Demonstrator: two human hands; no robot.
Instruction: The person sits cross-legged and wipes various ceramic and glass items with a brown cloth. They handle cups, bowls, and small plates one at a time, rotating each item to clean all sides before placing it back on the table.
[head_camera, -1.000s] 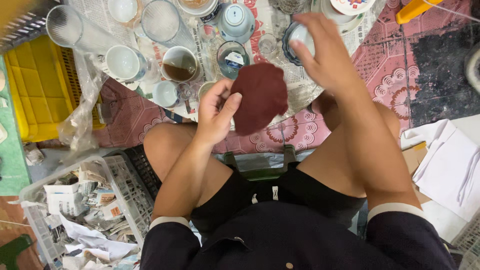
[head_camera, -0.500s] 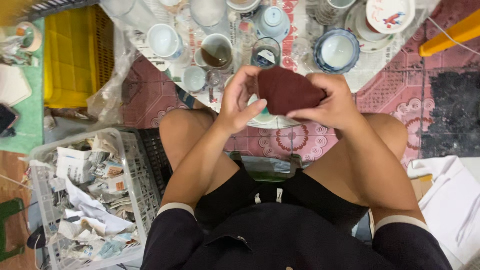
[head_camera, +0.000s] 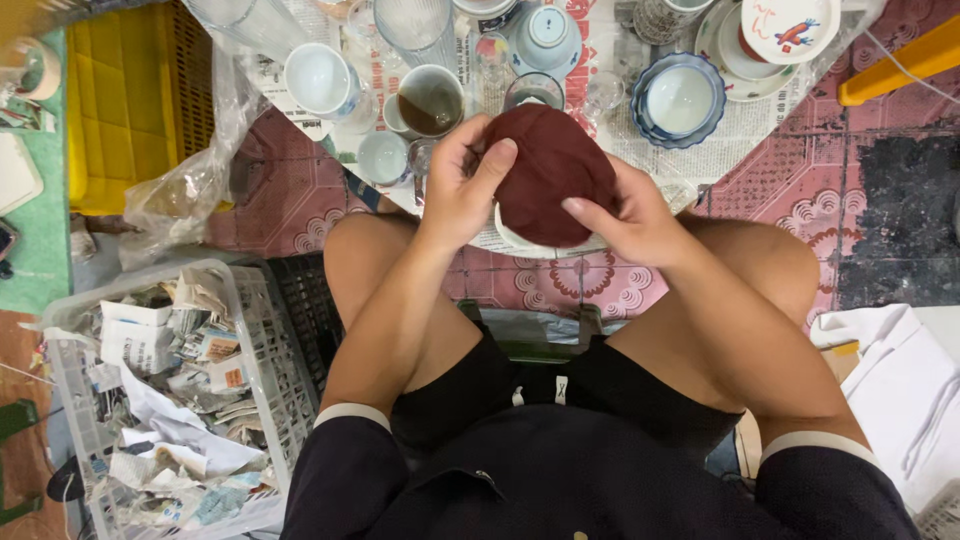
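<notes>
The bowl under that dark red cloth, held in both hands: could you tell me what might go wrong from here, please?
1. The bowl is mostly hidden by the cloth, so the left hand and right hand may grip cloth rather than rim, and it could slip.
2. It is held over hard floor tiles between the knees, so a drop would likely chip it.
3. Cups and bowls crowd the newspaper just beyond, easily knocked.
</notes>
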